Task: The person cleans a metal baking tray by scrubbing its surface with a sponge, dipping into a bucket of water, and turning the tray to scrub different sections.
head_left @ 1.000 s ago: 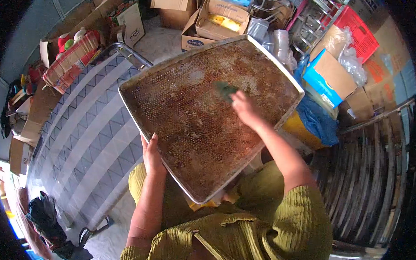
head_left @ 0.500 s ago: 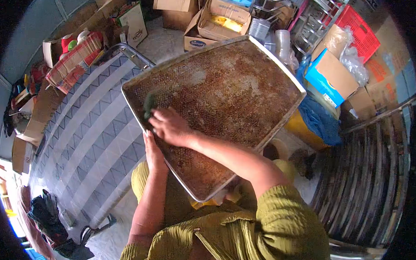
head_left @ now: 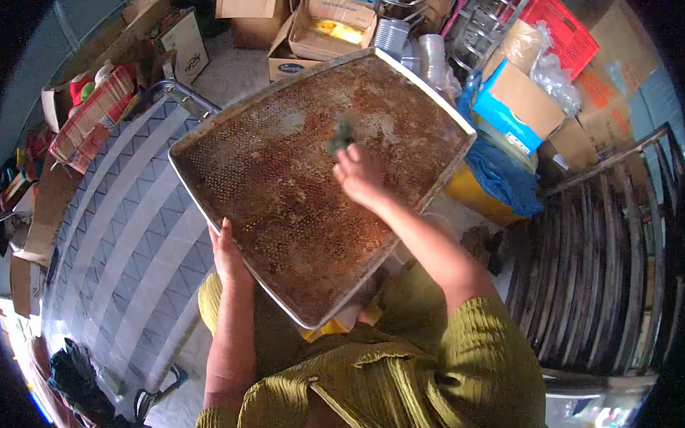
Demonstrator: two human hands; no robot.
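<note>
A large perforated baking tray (head_left: 282, 212) with a pale raised rim lies tilted across my lap, its surface brown and stained. My left hand (head_left: 228, 254) grips the tray's lower left rim, thumb over the edge and the other fingers hidden beneath. Over the upper middle of the tray is my right hand (head_left: 359, 174), its fingers closed on a dark green scouring pad (head_left: 342, 136). The pad is blurred and seems to touch the tray's surface.
A striped plastic-wrapped panel (head_left: 131, 229) with a metal frame lies to the left. Cardboard boxes (head_left: 330, 32) stand behind the tray. On the right are a blue carton (head_left: 508, 106), a red crate (head_left: 560, 37), a yellow container (head_left: 482, 200) and a dark slatted rack (head_left: 582, 275).
My right hand has moved the scouring pad from the tray's left edge toward its upper middle. The whole view has shifted, with the tray appearing further left.
</note>
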